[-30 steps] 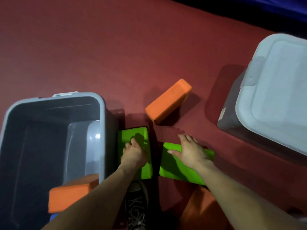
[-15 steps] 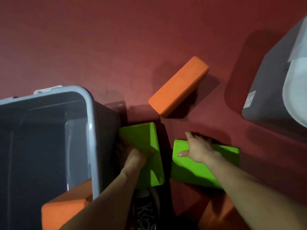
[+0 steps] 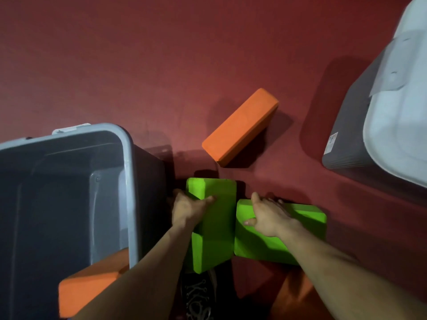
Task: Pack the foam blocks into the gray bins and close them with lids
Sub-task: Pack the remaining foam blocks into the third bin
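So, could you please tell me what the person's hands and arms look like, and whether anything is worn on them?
Both forearms are bare, with no sleeves in view. The left hand and right hand show no gloves, rings or watch.

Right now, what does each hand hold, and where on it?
Left hand grips a green block across its left side edge. Right hand clasps the other green block over its far long edge.

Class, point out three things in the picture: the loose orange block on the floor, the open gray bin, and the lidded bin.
Orange block (image 3: 240, 127): head view, top face.
Open gray bin (image 3: 129, 181): head view, right rim.
Lidded bin (image 3: 346, 125): head view, gray side wall.
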A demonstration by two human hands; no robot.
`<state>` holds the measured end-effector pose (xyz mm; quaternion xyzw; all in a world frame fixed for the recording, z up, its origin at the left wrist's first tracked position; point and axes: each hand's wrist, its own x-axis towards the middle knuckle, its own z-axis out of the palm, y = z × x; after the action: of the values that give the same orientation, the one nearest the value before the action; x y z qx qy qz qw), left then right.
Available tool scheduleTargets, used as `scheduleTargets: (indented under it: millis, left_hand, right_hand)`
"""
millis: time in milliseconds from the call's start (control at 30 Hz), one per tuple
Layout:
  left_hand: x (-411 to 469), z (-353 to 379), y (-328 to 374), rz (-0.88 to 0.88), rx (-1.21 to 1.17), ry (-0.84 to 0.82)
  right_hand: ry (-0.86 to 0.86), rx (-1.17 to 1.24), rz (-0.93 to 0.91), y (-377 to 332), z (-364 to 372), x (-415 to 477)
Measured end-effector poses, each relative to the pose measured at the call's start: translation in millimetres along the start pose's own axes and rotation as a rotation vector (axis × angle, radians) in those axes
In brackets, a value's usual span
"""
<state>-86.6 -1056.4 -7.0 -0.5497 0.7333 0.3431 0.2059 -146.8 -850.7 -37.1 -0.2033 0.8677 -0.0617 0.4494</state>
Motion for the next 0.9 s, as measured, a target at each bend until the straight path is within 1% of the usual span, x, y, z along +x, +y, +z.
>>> scheduleTargets:
  millis: [100, 200, 300, 367, 533, 667, 733, 833, 900]
  left_hand:
    - [-28.0, -0.7, 7.5, 0.037, -0.007, -0.026]
    - [-65.4, -10.7, 8.3, 0.23, -0.007, -0.043]
    - [-101.5, -33.1, 23.5, 0.338, -0.008, -0.052]
    - [-123.4, -54.2, 41.7, 0.397, -0.006, -0.045]
    - [-186.5, -121.4, 83.4, 0.553, 0.01, -0.064]
    - [-246.6, -167.1, 93.1, 0.661, -0.111, -0.065]
    - [-279.7, -178.5, 90.4, 0.703, -0.213, -0.137]
    - [-322.3, -183.9, 85.6, 0.66, -0.448, -0.281]
    - [-342.2, -193.4, 83.5, 0.61, -0.518, -0.295]
  right_hand:
    - [0.082, 0.052, 0.022, 7.0, -15.8, -21.7]
    - [0.174, 0.036, 0.061, 14.5, -38.9, -55.4]
    - [0.192, 0.056, 0.158, 13.2, -59.5, -98.0]
    - [0.216, 0.128, 0.229, 6.6, -70.9, -128.6]
    - [0.429, 0.365, 0.337, -24.3, -103.9, -206.1]
    - [0.643, 0.509, 0.398, -54.7, -128.6, -270.8]
    - [0.744, 0.537, 0.4, -68.4, -140.2, -304.5]
    - [0.879, 0.534, 0.375, -87.1, -149.9, -355.1]
    - [0.951, 0.528, 0.349, -96.1, -150.0, -385.8]
